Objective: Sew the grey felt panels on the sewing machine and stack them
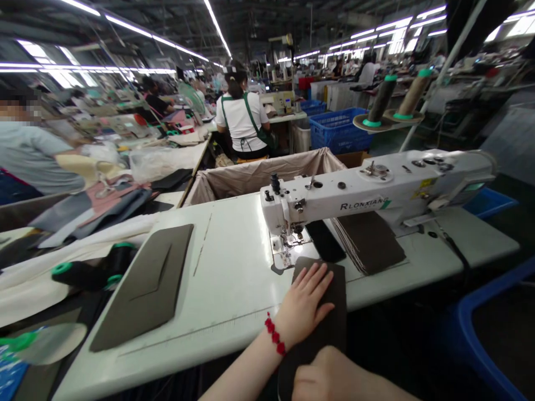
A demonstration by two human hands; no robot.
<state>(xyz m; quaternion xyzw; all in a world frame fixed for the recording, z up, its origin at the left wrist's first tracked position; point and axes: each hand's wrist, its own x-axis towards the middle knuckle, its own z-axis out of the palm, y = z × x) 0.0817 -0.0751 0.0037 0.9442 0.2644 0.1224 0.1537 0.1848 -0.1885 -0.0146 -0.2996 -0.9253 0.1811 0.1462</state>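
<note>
A dark brown fabric panel [339, 287] lies at the front edge of the sewing machine's table and hangs over it. My left hand [301, 306], with a red bracelet at the wrist, rests flat on the panel, fingers stretched out. Lower down, my right hand [320, 374] is closed at the panel's near end; its fingertips are partly hidden. Just beyond the panel is the needle area of the white sewing machine [326, 203]. Under the machine's arm are a stack of dark brown panels [370, 239] and a black phone-like slab [326, 241].
A pile of grey-brown panels [146, 284] lies on the table's left, near black thread cones [79, 274]. Behind the table stands a cloth-lined bin [263, 171]. Thread cones [381, 100] stand above the machine. A co-worker [242, 120] sits ahead; another person [33, 153] is at left.
</note>
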